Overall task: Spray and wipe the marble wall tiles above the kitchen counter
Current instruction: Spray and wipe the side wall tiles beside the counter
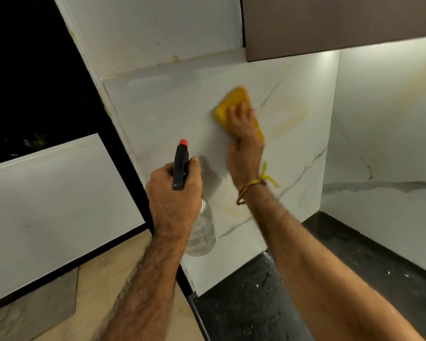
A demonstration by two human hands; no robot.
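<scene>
Overhead, a brown cabinet (340, 23) borders the marble tiles (172, 112); right hand (244, 134) presses sponge (228, 104), left hand (174, 193) grips spray bottle (203, 232).

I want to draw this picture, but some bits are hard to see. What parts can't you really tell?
Head view only:
- Yellow sponge: motion-blurred, lower part covered by the right hand.
- Spray bottle: its neck and trigger are hidden inside the left hand.
- Brown cabinet: cut off by the top edge.
- Specks on the black counter: too small to identify.
</scene>
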